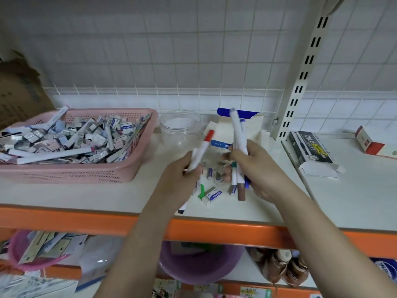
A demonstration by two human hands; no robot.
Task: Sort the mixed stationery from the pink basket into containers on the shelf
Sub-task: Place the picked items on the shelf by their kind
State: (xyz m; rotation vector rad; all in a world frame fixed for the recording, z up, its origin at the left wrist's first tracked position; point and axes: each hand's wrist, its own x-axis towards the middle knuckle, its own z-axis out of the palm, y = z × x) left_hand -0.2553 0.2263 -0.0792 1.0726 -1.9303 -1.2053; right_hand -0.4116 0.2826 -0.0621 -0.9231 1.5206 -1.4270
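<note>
Gripping markers, both hands [247,166]; black box [311,150] reads "001"

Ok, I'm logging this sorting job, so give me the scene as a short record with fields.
left hand: grips a red-capped marker
right hand: grips a bundle of markers
pink basket: left on the shelf, piled with mixed stationery
clear jar: right of the basket, appears empty
loose erasers: on the shelf between the hands
</note>
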